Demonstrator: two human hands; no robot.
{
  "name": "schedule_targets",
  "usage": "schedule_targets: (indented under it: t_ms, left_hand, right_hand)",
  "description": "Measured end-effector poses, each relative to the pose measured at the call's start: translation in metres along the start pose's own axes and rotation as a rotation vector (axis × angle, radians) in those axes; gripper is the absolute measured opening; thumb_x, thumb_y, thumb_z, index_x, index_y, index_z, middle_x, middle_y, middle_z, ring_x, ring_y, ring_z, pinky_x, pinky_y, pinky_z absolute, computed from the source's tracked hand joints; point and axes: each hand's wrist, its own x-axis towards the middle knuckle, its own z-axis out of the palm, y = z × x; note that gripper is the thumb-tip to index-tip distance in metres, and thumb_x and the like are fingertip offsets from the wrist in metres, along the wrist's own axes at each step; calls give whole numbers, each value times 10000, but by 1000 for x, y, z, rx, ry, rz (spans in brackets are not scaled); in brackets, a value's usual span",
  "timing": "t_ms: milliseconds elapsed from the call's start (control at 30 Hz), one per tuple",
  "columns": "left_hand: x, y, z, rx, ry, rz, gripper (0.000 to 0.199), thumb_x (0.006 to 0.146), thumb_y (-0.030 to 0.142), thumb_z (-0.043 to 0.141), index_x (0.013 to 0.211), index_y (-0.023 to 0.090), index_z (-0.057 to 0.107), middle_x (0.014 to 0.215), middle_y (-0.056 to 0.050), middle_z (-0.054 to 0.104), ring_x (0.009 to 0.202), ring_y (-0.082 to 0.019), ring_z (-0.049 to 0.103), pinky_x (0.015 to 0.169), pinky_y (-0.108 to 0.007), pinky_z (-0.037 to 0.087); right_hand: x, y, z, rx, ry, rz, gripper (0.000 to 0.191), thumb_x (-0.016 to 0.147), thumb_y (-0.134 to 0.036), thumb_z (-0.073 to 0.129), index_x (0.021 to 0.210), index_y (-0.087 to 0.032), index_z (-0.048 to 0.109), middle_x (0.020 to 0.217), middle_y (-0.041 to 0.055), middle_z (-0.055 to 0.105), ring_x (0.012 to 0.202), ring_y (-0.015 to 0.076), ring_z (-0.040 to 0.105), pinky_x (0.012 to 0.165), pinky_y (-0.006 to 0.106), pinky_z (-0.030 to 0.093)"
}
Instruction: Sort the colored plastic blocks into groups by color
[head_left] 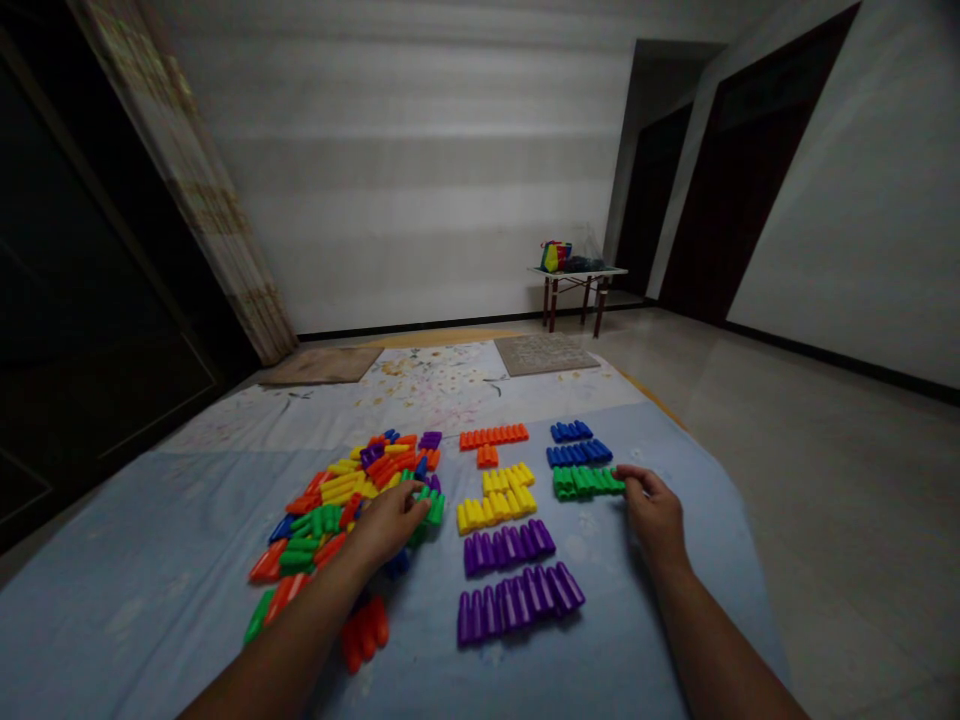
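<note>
My left hand (390, 520) is over the right side of a mixed pile of bullet-shaped plastic building pieces. Its thumb and index finger close on a green bullet-shaped piece (434, 507) at the pile's edge; the other fingers are hidden. At the right end of the green row (585, 482), my right hand (654, 510) pinches the last green piece. Just behind that row lie two blue rows (579, 453). To its left are orange rows (493, 437), yellow rows (496, 508) and two purple rows (517, 602), the pieces side by side.
Loose red-orange pieces (365, 632) lie by my left forearm. A blue floral cloth (630, 620) covers the surface, with a brown mat (322, 365) and a greyish mat (546, 354) at its far end. A small table (581, 271) holding a colourful bag stands by the wall.
</note>
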Motion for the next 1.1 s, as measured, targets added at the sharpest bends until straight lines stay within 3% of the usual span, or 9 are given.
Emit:
schedule_targets:
  t_ms: [133,267,433,600,700,833,967,1100]
  left_hand:
    - [-4,3,2,129,8,68,384,788,368,470,1123,214,581,1080,-95,641,1044,-267,543,916,-405,327]
    - [0,-7,2,302,22,164,421,810,414,401,1152,234,570,1177,-101,594,1101,-278,511,933,-436,313]
    - [10,-20,-1,276,-66,276,433,797,489,391,1114,281,600,1165,-53,612,1107,-261,511,934,-423,323]
    - [9,-15,-10,246,-136,242,519,700,568,499,1130,297,602,1182,-60,608,1129,-291,495,968,-433,303]
    - [8,-12,-11,220,-162,260,566,664,548,550,1181,318,560,1242,-40,571,1164,-291,470,999,-427,277]
    - [9,-15,-6,223,-200,286,482,646,424,579,1115,313,599,1191,-19,601,1127,-272,494,987,-394,295]
    - [11,-17,-5,227,-183,278,443,640,363,570,1078,299,609,1148,-20,620,1096,-264,514,963,-388,316]
    - [15,-4,-7,177,-79,289,454,670,459,559,1086,281,596,1173,-31,602,1120,-270,503,962,-381,329]
  right_hand:
    - [2,0,-1,25,25,-10,267,679,-327,497,793,-154,665,811,66,679,823,225,602,786,349,434]
    - [9,6,-3,84,80,-4,286,684,-345,494,809,-152,664,828,69,684,820,217,604,745,339,452]
    - [15,12,-4,132,173,23,283,682,-344,497,807,-152,664,821,70,692,792,208,614,700,331,465]
    - [15,14,-2,154,174,31,287,683,-342,497,817,-151,665,811,71,695,794,211,619,704,340,468]
    - [14,13,-2,156,167,39,291,691,-338,492,834,-149,660,830,74,694,811,212,617,713,344,468]
    - [13,10,-3,149,156,29,279,694,-333,492,826,-151,656,825,72,689,815,213,616,713,346,470]
    - [12,7,-3,148,161,13,270,697,-340,494,812,-157,656,805,66,692,802,211,619,705,341,473]
    - [13,8,-1,151,180,19,279,703,-342,490,830,-159,659,813,64,696,800,207,623,704,335,472]
